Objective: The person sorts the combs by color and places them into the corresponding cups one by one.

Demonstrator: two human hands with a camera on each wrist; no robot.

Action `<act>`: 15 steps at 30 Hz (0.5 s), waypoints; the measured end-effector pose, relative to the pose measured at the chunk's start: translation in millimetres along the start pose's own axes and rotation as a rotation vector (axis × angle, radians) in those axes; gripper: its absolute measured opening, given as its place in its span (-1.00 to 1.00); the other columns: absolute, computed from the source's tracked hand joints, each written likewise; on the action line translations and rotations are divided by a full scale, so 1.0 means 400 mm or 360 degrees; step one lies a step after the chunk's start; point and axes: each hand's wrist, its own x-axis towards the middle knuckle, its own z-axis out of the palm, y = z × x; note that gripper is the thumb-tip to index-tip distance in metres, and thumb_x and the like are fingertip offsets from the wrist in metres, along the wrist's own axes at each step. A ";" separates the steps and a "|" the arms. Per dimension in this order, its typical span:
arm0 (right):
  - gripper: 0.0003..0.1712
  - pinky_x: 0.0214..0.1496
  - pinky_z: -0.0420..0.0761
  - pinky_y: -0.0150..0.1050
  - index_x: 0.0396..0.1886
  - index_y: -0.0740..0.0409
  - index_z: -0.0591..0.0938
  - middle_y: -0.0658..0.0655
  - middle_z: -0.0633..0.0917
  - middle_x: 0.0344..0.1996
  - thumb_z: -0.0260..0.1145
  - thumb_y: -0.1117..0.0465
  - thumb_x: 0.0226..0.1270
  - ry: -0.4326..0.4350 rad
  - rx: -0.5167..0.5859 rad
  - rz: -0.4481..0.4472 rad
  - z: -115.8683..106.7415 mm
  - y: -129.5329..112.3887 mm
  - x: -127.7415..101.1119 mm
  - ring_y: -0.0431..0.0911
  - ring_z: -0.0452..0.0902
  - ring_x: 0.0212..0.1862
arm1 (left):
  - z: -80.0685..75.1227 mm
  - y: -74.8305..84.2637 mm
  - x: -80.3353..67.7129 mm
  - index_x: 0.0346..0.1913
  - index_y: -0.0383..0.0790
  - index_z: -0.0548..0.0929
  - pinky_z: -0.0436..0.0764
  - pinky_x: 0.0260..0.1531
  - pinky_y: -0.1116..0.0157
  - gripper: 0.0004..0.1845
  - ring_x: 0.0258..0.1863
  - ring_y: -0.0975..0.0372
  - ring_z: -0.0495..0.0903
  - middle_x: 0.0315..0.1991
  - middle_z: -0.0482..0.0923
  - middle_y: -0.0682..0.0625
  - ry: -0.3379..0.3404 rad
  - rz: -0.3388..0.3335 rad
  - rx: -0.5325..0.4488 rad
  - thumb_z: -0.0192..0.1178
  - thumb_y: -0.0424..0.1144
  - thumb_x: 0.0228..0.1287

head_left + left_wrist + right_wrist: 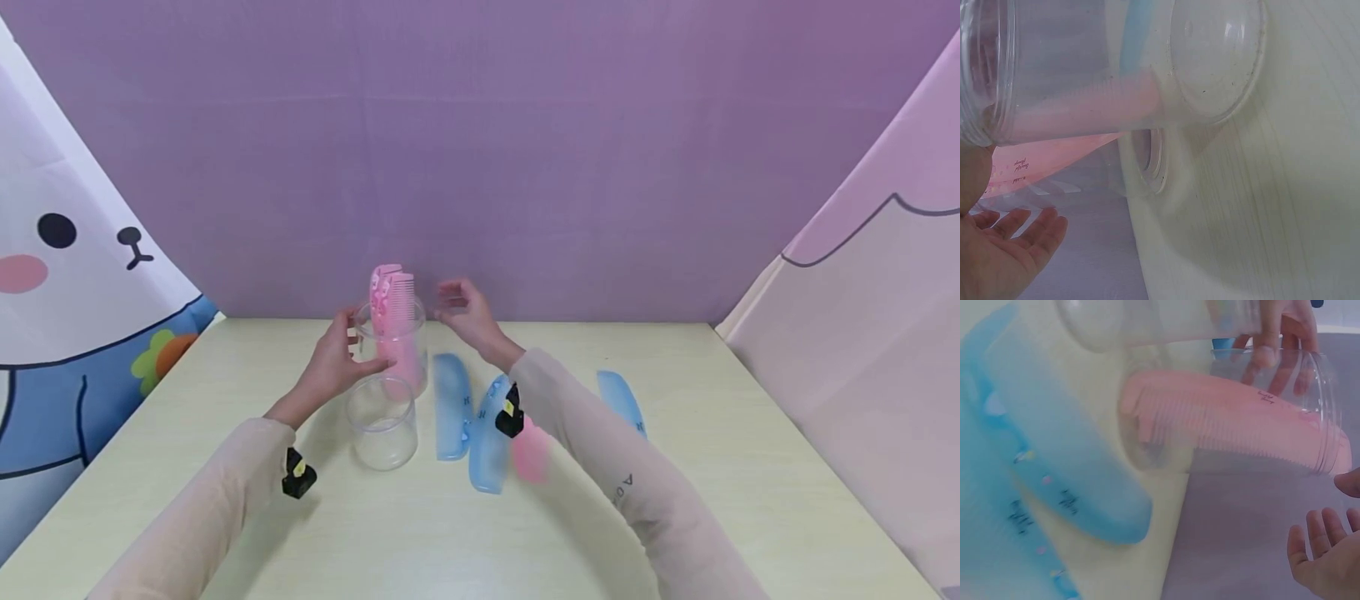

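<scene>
Right now the left hand has its fingers curled round the wall of a clear cup that stands on the pale table, steadying it. Two pink combs stand upright in that cup, teeth poking above the rim. The right hand hovers just beside the cup's rim with fingers loosely spread and holding nothing; the right wrist view shows those fingers straight and apart from the comb.

A second clear cup, with nothing in it, stands in front of the first, almost touching it. Three blue combs lie flat to the right: one just beside the cups, another next to it, a third beyond the right sleeve. A further pink comb shows partly under that forearm.

By my reading, sorting combs by colour into cups is in hand, pink being nearly done. The next move likely calls for reaching to a comb on the table, pinching it by its spine and lifting it clear of its neighbours.
</scene>
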 end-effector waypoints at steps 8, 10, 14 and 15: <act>-0.50 0.10 0.54 -0.15 0.16 0.23 0.36 0.22 0.48 0.09 0.20 0.41 0.20 -0.0030 -0.0113 0.0117 -0.049 0.061 -0.047 0.09 0.41 0.14 | 0.003 -0.003 -0.004 0.37 -0.27 -0.05 0.50 0.06 -0.02 0.03 0.13 -0.13 0.35 0.29 0.16 -0.27 0.0005 -0.0024 -0.0001 0.42 -0.14 -0.07; -0.51 0.09 0.55 -0.15 0.15 0.22 0.37 0.20 0.49 0.09 0.21 0.39 0.21 -0.0034 -0.0156 0.0150 -0.063 0.072 -0.060 0.07 0.43 0.13 | 0.002 -0.003 -0.004 0.36 -0.27 -0.04 0.50 0.05 -0.03 0.03 0.12 -0.14 0.35 0.28 0.17 -0.28 0.0010 -0.0024 -0.0003 0.42 -0.13 -0.08; -0.53 0.10 0.54 -0.12 0.13 0.20 0.37 0.23 0.47 0.10 0.21 0.38 0.21 -0.0041 -0.0194 0.0195 -0.091 0.092 -0.084 0.11 0.41 0.15 | -0.001 -0.003 -0.005 0.37 -0.28 -0.05 0.51 0.02 -0.04 0.04 0.11 -0.15 0.36 0.27 0.18 -0.30 0.0008 -0.0034 0.0005 0.42 -0.13 -0.08; -0.53 0.11 0.54 -0.11 0.13 0.21 0.37 0.24 0.47 0.10 0.21 0.39 0.21 -0.0042 -0.0206 0.0203 -0.099 0.097 -0.090 0.13 0.40 0.15 | -0.002 -0.003 -0.005 0.37 -0.28 -0.05 0.52 0.02 -0.04 0.04 0.11 -0.15 0.36 0.27 0.18 -0.30 0.0006 -0.0034 0.0007 0.42 -0.13 -0.08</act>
